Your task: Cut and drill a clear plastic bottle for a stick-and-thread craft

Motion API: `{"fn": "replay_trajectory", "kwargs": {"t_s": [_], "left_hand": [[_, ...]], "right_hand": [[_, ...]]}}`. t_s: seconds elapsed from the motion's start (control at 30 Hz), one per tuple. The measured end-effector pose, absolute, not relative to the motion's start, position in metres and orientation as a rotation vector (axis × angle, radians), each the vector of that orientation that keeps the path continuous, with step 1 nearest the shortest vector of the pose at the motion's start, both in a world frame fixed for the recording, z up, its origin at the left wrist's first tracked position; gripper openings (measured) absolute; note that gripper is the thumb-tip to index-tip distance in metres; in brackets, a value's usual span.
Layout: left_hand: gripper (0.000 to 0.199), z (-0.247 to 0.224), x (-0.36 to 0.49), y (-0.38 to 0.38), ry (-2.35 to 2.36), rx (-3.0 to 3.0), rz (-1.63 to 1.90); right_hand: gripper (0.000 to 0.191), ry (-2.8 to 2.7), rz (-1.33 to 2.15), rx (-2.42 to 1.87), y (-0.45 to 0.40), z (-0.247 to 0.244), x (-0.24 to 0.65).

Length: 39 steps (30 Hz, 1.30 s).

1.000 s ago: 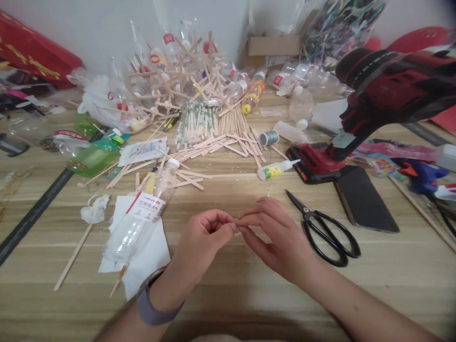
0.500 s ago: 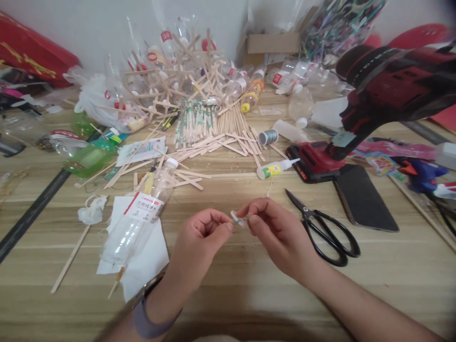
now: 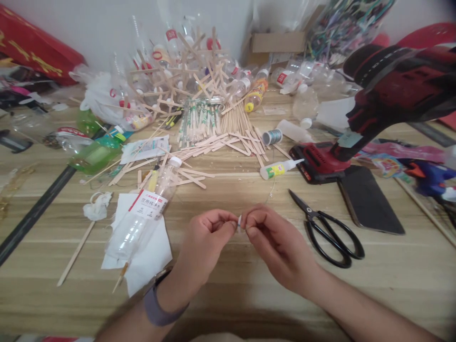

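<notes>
Looking over the big table (image 3: 221, 294), I see the red drill (image 3: 402, 90) first. My right hand (image 3: 285, 249) is pinched narrow; I can't tell if it holds anything. My left hand (image 3: 201, 244) pinches the tiny pale piece (image 3: 239, 222), between both hands. It looks light and maybe bendy, so I'd hold its edge softly, without squashing

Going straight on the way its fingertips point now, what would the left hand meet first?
Past the small whitish piece at its fingertips, the left hand would probably meet the right hand first; the gap looks very small, though depth is unclear.
</notes>
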<state>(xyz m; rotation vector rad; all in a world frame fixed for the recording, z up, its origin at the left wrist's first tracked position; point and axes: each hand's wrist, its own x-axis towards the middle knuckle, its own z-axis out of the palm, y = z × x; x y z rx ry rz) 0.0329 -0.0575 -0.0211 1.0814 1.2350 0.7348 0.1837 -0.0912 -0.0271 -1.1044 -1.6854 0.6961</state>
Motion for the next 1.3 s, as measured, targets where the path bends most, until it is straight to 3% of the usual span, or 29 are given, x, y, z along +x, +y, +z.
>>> {"fn": "replay_trajectory", "kwargs": {"t_s": [0.7,1.1,1.3], "left_hand": [[0.013,-0.017,0.028,-0.053,1.124,0.774,0.602],[0.011,-0.031,0.028,-0.055,1.213,1.149,0.673],[0.015,-0.031,0.024,-0.053,1.29,1.29,0.635]], "right_hand": [[0.017,-1.596,0.828,-1.07,-0.091,-0.031,0.186],[0.017,-1.621,0.835,-1.15,-0.092,-0.031,0.185],[0.019,-1.816,0.599,-1.052,-0.088,-0.031,0.188]]}}
